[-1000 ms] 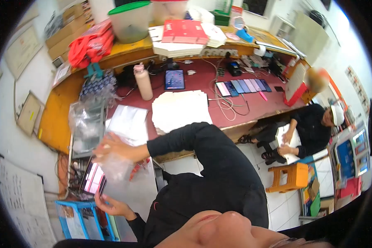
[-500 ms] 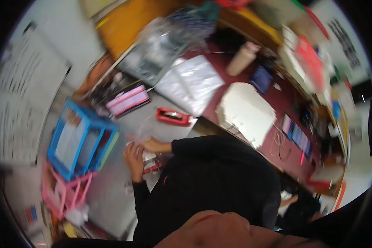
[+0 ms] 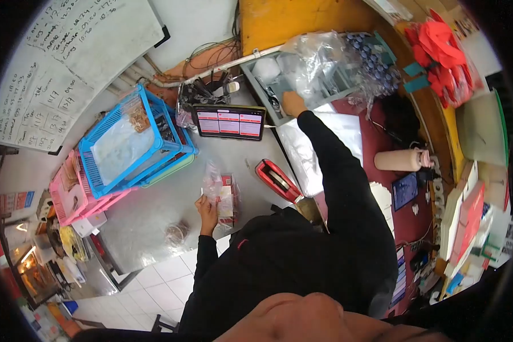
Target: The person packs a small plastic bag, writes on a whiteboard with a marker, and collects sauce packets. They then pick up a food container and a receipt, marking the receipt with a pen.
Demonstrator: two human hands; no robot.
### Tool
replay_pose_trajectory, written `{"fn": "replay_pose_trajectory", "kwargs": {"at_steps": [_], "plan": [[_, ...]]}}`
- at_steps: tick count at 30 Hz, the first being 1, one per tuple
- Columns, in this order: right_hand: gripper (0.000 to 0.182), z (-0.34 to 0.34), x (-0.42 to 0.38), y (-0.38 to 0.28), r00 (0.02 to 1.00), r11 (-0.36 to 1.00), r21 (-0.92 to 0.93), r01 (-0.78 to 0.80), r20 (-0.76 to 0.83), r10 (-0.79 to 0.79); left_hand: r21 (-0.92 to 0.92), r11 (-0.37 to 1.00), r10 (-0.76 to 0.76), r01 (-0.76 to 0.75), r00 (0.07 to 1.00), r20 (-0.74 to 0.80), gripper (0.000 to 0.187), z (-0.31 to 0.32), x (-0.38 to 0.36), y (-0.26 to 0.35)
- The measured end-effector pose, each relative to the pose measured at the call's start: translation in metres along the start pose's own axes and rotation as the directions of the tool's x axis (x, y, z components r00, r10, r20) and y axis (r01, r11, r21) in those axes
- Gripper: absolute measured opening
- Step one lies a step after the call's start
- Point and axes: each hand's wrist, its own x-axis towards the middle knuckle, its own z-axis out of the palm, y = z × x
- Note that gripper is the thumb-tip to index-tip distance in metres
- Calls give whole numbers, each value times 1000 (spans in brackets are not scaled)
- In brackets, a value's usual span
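Observation:
My left hand (image 3: 207,215) is closed on the edge of a clear plastic bag (image 3: 212,183) on the metal table. Red and white packets (image 3: 227,199) show in or under the plastic, just right of the fingers. My right arm is stretched forward, and my right hand (image 3: 293,104) is at the near edge of a grey compartment tray (image 3: 256,91). Its fingers point down into the tray and are mostly hidden. Loose plastic and small items fill the tray's compartments. A red tape dispenser (image 3: 278,180) lies between my two hands.
A tablet (image 3: 229,122) stands propped behind the bag. Blue baskets (image 3: 111,191) and a pink basket (image 3: 80,214) are on the left. A small round bundle (image 3: 176,232) sits near the front edge. White plastic sheets (image 3: 308,151) and a bottle (image 3: 399,160) lie to the right.
My right hand has left the bag beside my left hand and reached forward to the grey tray. My left hand stays at the bag. The view has turned and sharpened.

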Motion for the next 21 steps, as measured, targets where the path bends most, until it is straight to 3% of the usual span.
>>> {"fn": "replay_pose_trajectory", "kwargs": {"at_steps": [2, 3, 4, 6, 7, 8, 10, 11, 13, 17, 19, 21], "plan": [[17, -14, 5, -9, 964, 993, -91, 71, 262, -44, 14, 1000, -12, 12, 1000, -3, 12, -1, 1, -2], [18, -7, 8, -11, 978, 986, -92, 137, 173, -119, 21, 1000, -13, 13, 1000, 8, 11, -2, 2, -4], [18, -2, 14, -12, 974, 985, -85, 150, 185, -133, 28, 999, -15, 15, 1000, 23, 11, -1, -1, -6], [19, 3, 23, -8, 867, 999, 48, 3, 498, -26, 15, 999, -28, 28, 999, 17, 11, 1, -4, -4], [19, 20, 30, 2, 947, 992, -8, 127, 297, -119, -6, 1000, -17, 17, 1000, 7, 11, 1, -1, -2], [19, 33, 37, 15, 947, 991, -2, 131, 296, -125, -1, 1000, -17, 17, 1000, 3, 11, 1, 0, 0], [17, 24, 37, 13, 962, 981, 156, -117, 263, 73, 29, 999, -14, 13, 999, 32, 15, -1, -2, -1], [17, 22, 34, 11, 963, 981, 159, -113, 263, 68, 32, 999, -15, 14, 999, 28, 15, 0, -2, -2], [13, 17, 26, 11, 996, 992, 92, 86, 4, -87, 43, 999, -23, 22, 999, 38, 17, 1, -3, -3], [12, 14, 22, -2, 998, 995, 86, 44, 32, -46, 45, 999, -21, 22, 1000, -22, 21, 6, -4, -8], [15, 33, 24, -3, 994, 987, 125, 103, -59, -97, 44, 998, -39, 38, 999, 3, 23, 4, -4, -2], [15, 42, 27, -6, 995, 989, 109, 96, -47, -91, 53, 998, -31, 30, 999, 16, 25, 3, -2, -1]]}}
